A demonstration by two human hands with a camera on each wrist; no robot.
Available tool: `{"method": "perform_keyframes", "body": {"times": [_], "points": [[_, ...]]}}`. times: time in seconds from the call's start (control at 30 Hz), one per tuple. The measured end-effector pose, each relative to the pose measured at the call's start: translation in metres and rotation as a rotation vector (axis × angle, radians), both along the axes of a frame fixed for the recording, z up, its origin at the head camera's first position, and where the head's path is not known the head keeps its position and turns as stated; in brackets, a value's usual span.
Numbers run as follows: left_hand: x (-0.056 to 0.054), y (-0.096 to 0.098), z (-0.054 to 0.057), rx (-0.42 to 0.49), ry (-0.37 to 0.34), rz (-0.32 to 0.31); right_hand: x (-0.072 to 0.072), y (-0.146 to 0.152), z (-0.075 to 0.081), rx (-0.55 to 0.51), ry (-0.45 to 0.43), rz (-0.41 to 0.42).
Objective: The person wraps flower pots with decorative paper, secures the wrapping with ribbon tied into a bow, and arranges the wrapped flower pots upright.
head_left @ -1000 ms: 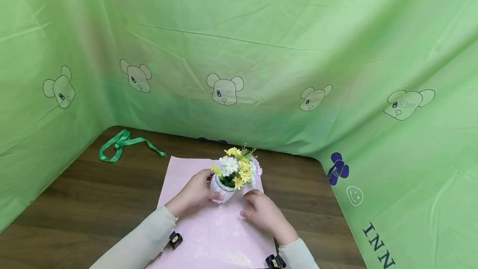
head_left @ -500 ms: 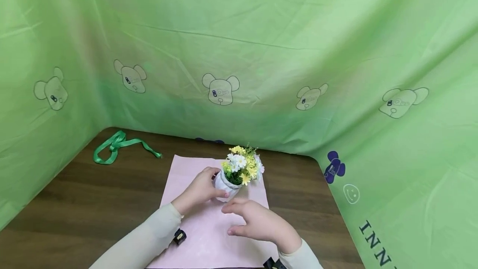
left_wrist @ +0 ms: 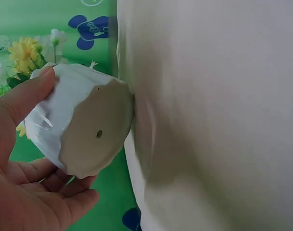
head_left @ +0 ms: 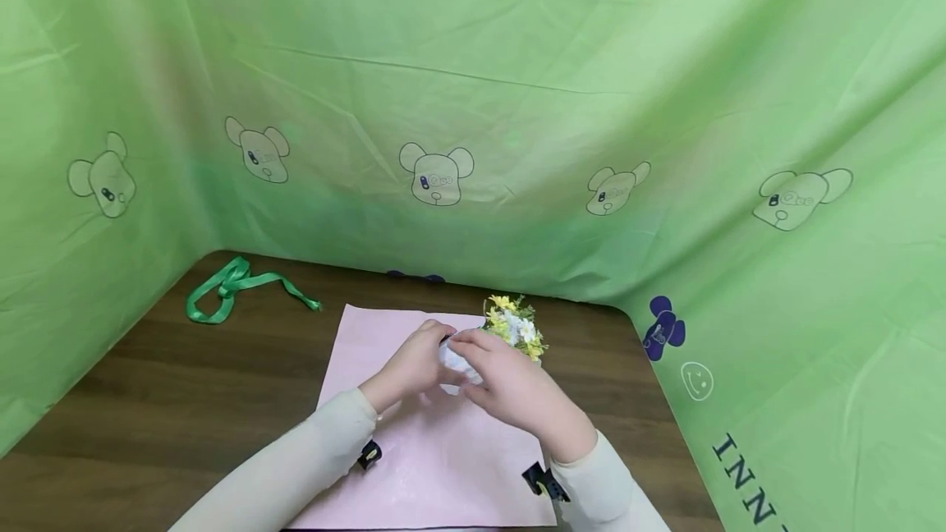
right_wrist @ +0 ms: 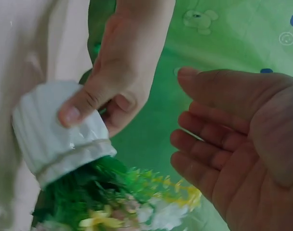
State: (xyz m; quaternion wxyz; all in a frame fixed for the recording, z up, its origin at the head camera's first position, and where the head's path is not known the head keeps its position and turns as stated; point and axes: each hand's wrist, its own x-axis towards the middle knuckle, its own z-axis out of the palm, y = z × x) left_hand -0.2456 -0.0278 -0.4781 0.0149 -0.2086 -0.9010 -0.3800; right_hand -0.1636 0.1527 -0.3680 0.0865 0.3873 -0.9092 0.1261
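My left hand point(head_left: 414, 364) grips a small white flower pot point(left_wrist: 69, 96) by its side, thumb along the wall near the rim. Yellow and white flowers point(head_left: 521, 332) with green leaves fill it. The pot is tipped over, its flowers leaning right in the head view; its unglazed base with a drain hole shows in the left wrist view. My right hand point(right_wrist: 233, 149) is beside the pot with loosely bent fingers, a gap between them and it in the right wrist view. From the head, this hand hides part of the pot. A pink sheet point(head_left: 436, 470) lies underneath.
A green ribbon point(head_left: 232, 276) lies loosely looped at the back left of the brown wooden table point(head_left: 185, 401). Green fabric point(head_left: 517, 105) printed with bear heads hangs around the back and sides. Black wrist cameras sit below both sleeves.
The pot has shifted slightly right and tipped, its flowers swinging right. My right hand moved left below the pot, then up beside it. My left hand keeps its hold.
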Motion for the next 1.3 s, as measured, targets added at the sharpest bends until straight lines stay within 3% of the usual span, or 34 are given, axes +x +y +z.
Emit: {"method": "perform_keyframes", "body": {"times": [0.17, 0.37, 0.67, 0.97, 1.3], "points": [[-0.003, 0.004, 0.0, -0.016, 0.009, 0.001, -0.015, -0.002, 0.006, 0.09, 0.062, -0.037], [-0.006, 0.008, 0.001, -0.038, 0.013, -0.008, -0.031, -0.013, 0.002, 0.258, 0.145, -0.069], [-0.007, 0.015, 0.004, -0.06, 0.005, -0.014, -0.044, -0.018, -0.013, 0.446, 0.152, -0.185], [-0.006, 0.015, 0.007, -0.027, -0.003, -0.039, -0.055, -0.012, -0.029, 0.506, 0.183, -0.183], [-0.004, 0.011, 0.004, -0.021, -0.048, -0.04, -0.063, -0.017, -0.047, 0.592, 0.194, -0.26]]}}
